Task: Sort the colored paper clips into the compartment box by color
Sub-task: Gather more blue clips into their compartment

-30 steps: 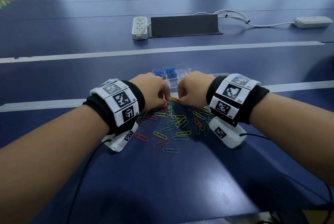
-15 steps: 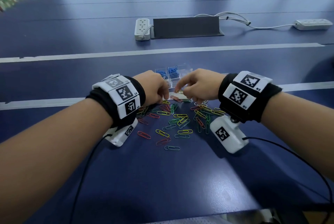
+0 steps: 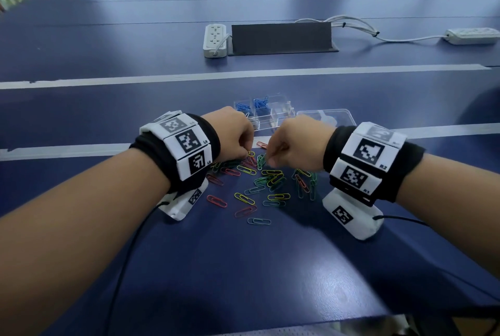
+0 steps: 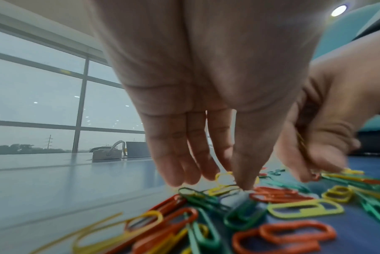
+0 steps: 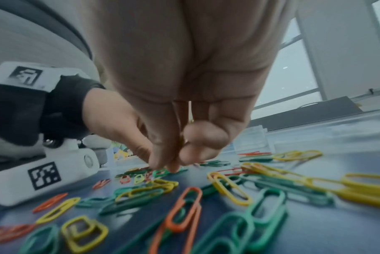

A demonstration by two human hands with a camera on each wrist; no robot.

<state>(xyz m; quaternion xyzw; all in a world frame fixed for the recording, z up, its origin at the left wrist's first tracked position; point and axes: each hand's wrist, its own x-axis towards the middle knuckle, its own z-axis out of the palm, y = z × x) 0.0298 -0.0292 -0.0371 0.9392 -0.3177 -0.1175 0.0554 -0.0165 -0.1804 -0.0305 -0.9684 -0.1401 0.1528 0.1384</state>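
A loose pile of red, yellow and green paper clips [image 3: 270, 181] lies on the blue table. Behind it stands the clear compartment box [image 3: 281, 119], with blue clips [image 3: 259, 104] in its back cells. My left hand [image 3: 248, 154] is at the pile's far left edge. Its thumb and forefinger pinch a yellow clip [image 4: 224, 177]. My right hand [image 3: 267, 161] is curled just right of it. It holds yellow clips [image 5: 182, 137] against the palm, and its fingertips [image 5: 169, 166] touch a green clip [image 5: 160, 172].
The box's clear lid [image 3: 330, 116] lies to its right. Farther back are a white power strip [image 3: 215, 40], a dark cable panel [image 3: 281, 37] and a second strip [image 3: 470, 36] with cords. White tape lines cross the table. The near table edge is close to me.
Half a second ago my right hand was lifted, its fingers stretched toward the box. It has come back down to the pile and curled. The left hand has stayed at the pile.
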